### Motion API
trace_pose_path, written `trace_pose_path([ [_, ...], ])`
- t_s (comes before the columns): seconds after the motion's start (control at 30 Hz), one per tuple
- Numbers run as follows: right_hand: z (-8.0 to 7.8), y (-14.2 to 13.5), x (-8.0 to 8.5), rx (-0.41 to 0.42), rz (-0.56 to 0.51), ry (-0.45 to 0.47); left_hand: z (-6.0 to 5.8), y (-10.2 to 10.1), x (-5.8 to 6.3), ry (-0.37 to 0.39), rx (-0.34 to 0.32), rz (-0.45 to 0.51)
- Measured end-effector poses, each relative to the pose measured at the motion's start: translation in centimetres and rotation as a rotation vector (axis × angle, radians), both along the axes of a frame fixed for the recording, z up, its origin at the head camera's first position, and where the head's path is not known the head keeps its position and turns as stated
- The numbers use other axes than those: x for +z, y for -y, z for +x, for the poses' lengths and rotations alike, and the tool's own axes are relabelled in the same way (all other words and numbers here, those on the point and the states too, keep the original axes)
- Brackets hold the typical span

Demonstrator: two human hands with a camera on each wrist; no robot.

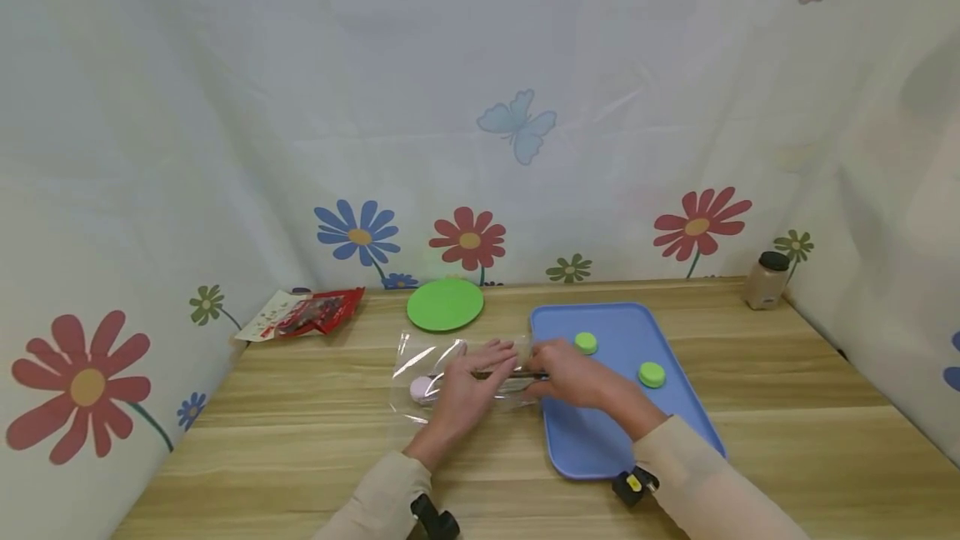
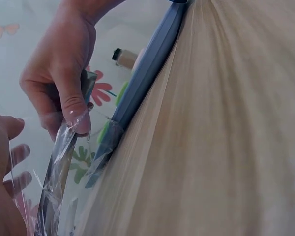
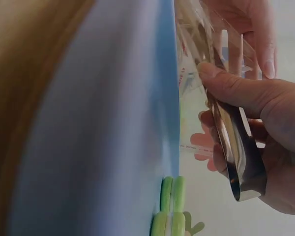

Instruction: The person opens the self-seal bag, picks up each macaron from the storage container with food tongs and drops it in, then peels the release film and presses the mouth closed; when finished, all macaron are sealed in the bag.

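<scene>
My right hand (image 1: 568, 375) grips a pair of metal tongs (image 3: 243, 162) near their bent end, thumb along one arm. The far part of the tongs runs leftward into a clear plastic bag (image 1: 408, 357). Inside the bag's left end shows a pink macaron (image 1: 422, 390), close to the hidden tips of the tongs. My left hand (image 1: 468, 386) lies over the bag, its fingers extended and touching the film. Two green macarons (image 1: 585, 343) with pale filling rest on the blue tray (image 1: 600, 448), beside and beyond my right hand.
A green plate (image 1: 446, 305) is behind the bag. Red and white packets (image 1: 307, 314) lie at the back left. A jar with a black lid (image 1: 765, 282) stands at the back right. A printed curtain (image 1: 420, 48) rises behind the wooden table (image 1: 315, 432).
</scene>
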State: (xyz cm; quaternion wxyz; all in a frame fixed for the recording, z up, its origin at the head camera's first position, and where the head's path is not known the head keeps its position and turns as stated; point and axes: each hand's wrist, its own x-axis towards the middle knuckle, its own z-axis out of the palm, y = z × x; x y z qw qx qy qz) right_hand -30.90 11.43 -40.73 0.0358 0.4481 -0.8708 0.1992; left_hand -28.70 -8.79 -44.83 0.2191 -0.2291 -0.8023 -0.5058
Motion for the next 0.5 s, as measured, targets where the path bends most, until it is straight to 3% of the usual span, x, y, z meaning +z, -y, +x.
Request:
trace_pose_path([
  [0.2,0.4,-1.1,0.9,-0.076,0.047,0.043,-0.1,0.1,-0.1,0.004,0.000,0.000],
  [0.33,0.6,-2.8,1.6,-0.110,0.069,0.041,-0.4,0.4,0.0,0.027,-0.011,0.019],
  [0.5,0.9,-5.4,2.3,-0.163,0.054,0.107,-0.7,0.8,0.0,0.061,-0.018,0.010],
])
